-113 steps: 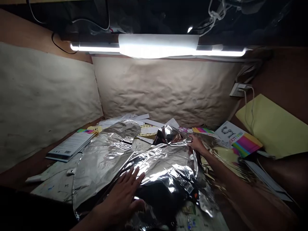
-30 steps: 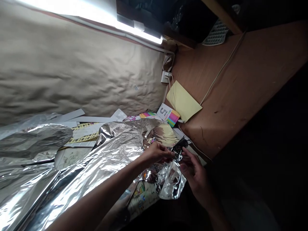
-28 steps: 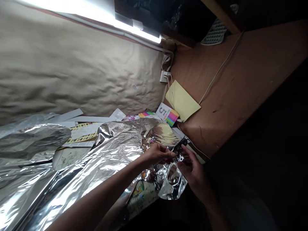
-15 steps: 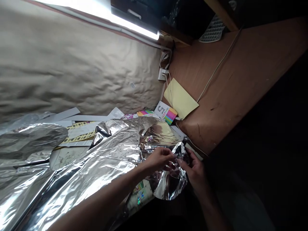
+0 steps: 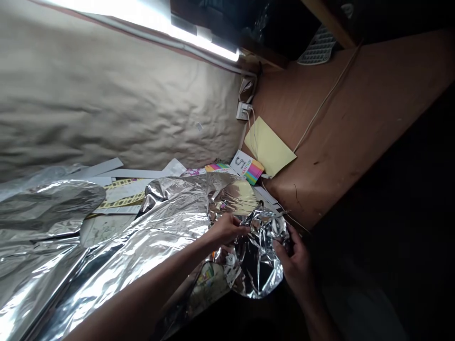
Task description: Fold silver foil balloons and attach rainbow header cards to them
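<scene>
A crumpled piece of shiny silver foil film [image 5: 258, 265] is stretched between my two hands near the table's front edge. My left hand [image 5: 229, 228] pinches its left side, thumb and fingers pressed together. On the other side, my right hand [image 5: 292, 251] grips the edge, with the thumb in front and the fingers partly hidden behind the film. The piece has a rounded lower edge and many creases. Left of it, a large silver foil sheet [image 5: 170, 208] spreads over the table and runs under my left forearm.
Another rounded foil piece [image 5: 53, 208] lies at the far left. White strips [image 5: 138, 173] and yellow perforated strips [image 5: 124, 201] lie at the back. A colourful card [image 5: 249, 166] and yellow sheet [image 5: 272, 147] lean in the corner by a socket [image 5: 243, 111]. A wooden panel [image 5: 337, 128] rises on the right.
My hands have moved apart, the left one slightly leftward and the right one slightly rightward. The film between them is spread wider. The camera view has shifted a little.
</scene>
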Demonstrator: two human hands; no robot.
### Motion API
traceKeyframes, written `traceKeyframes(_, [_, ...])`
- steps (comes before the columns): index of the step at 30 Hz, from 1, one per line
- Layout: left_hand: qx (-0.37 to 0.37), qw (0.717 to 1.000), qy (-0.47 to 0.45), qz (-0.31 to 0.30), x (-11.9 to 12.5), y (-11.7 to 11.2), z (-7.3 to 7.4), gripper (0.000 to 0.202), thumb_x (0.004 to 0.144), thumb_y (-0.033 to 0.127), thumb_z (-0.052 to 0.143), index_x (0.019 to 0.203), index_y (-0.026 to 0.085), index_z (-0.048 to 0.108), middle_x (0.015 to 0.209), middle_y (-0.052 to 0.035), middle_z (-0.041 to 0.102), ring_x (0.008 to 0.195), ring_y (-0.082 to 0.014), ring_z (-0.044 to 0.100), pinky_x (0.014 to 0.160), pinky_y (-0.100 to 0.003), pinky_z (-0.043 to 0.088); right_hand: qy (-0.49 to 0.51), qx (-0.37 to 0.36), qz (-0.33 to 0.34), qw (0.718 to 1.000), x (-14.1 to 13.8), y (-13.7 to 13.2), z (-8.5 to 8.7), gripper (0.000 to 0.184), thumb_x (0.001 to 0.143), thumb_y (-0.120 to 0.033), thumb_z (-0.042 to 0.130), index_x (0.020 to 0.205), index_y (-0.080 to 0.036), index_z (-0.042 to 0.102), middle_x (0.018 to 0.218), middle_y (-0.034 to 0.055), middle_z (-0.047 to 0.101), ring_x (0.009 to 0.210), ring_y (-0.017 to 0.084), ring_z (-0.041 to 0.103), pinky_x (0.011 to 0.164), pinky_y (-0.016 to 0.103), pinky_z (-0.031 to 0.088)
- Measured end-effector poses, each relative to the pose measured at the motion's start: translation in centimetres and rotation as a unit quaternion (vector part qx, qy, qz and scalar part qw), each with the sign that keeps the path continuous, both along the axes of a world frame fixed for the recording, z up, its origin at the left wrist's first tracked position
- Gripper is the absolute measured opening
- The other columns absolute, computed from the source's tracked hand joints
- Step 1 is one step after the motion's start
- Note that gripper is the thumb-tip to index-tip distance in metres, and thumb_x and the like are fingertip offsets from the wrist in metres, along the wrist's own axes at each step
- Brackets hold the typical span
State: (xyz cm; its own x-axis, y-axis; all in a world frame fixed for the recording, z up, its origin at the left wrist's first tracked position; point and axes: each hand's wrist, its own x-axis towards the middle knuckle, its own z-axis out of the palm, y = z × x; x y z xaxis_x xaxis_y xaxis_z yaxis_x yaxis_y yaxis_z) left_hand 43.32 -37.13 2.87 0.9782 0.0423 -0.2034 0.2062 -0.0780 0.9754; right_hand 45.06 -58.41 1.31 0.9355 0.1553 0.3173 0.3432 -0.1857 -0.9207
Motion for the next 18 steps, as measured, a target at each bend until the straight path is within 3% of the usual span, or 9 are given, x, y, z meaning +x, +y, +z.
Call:
traceKeyframes(3, [-0.011, 1.0, -0.002, 0.009, 0.0, 0.0, -0.3, 0.053, 0.051, 0.061, 0.082, 0.052, 0.015, 0.053, 0.046, 0.0059, 0.044, 0.042, -0.0055, 0.036, 0.042, -0.021, 0.027, -0.056, -0.037, -0.08, 0.995, 0.5, -1.5, -0.8, 0.075, 0.08, -0.043, 0.064, 0.147, -0.02, 0.039, 0.132, 0.0135, 0.059, 0.117, 0.032, 0.058, 0.101, 0.048, 0.047])
traceKeyframes(6, [-0.021, 1.0, -0.01, 0.016, -0.2, 0.1, -0.2, 0.057, 0.052, 0.065, 0.08, 0.049, 0.016, 0.05, 0.043, 0.006, 0.042, 0.04, -0.0052, 0.035, 0.041, -0.022, 0.026, -0.17, -0.12, -0.181, 0.961, 0.6, -3.0, -1.1, 0.073, 0.082, -0.042, 0.063, 0.148, -0.02, 0.039, 0.145, 0.0155, 0.044, 0.132, 0.035, 0.044, 0.11, 0.054, 0.035])
traceKeyframes(8, [-0.029, 0.999, -0.016, 0.016, -0.3, -0.1, 0.1, 0.058, 0.054, 0.067, 0.078, 0.049, 0.017, 0.049, 0.043, 0.0054, 0.043, 0.039, -0.0053, 0.035, 0.041, -0.022, 0.027, -0.228, -0.17, -0.133, 0.949, 0.6, -3.1, -1.2, 0.056, 0.087, -0.039, 0.06, 0.14, -0.024, 0.051, 0.148, 0.0125, 0.042, 0.136, 0.033, 0.04, 0.113, 0.054, 0.032])
traceKeyframes(10, [-0.033, 0.999, -0.026, 0.02, -0.3, -0.3, 0.9, 0.059, 0.056, 0.067, 0.077, 0.049, 0.017, 0.047, 0.045, 0.0052, 0.044, 0.04, -0.0053, 0.036, 0.041, -0.022, 0.03, -0.236, -0.221, -0.009, 0.946, 0.9, -2.3, -1.4, 0.044, 0.091, -0.037, 0.056, 0.133, -0.027, 0.058, 0.147, 0.0086, 0.047, 0.137, 0.03, 0.041, 0.114, 0.051, 0.033])
traceKeyframes(13, [-0.037, 0.996, -0.053, 0.054, -0.5, 0.4, 3.2, 0.056, 0.06, 0.065, 0.075, 0.051, 0.017, 0.047, 0.048, 0.0061, 0.042, 0.043, -0.0058, 0.038, 0.043, -0.021, 0.034, -0.162, -0.306, 0.131, 0.929, 2.3, -0.7, -2.6, 0.049, 0.094, -0.042, 0.05, 0.141, -0.026, 0.052, 0.148, 0.0083, 0.048, 0.14, 0.028, 0.04, 0.113, 0.049, 0.037])
traceKeyframes(16, [-0.052, 0.985, -0.084, 0.143, -2.5, 3.9, 6.3, 0.047, 0.068, 0.06, 0.07, 0.06, 0.017, 0.052, 0.055, 0.0061, 0.045, 0.048, -0.0066, 0.04, 0.046, -0.02, 0.036, -0.133, -0.392, 0.134, 0.9, 4.5, 0.2, -4.7, 0.058, 0.095, -0.048, 0.044, 0.144, -0.018, 0.048, 0.149, 0.0132, 0.047, 0.14, 0.032, 0.038, 0.111, 0.053, 0.037])
traceKeyframes(18, [-0.052, 0.962, -0.102, 0.246, -5.8, 7.3, 7.6, 0.04, 0.069, 0.053, 0.071, 0.064, 0.016, 0.055, 0.059, 0.0058, 0.048, 0.049, -0.0067, 0.041, 0.045, -0.019, 0.033, -0.155, -0.437, 0.125, 0.877, 6.0, 0.3, -5.8, 0.058, 0.095, -0.048, 0.041, 0.143, -0.016, 0.049, 0.147, 0.0144, 0.048, 0.138, 0.033, 0.04, 0.109, 0.053, 0.038])
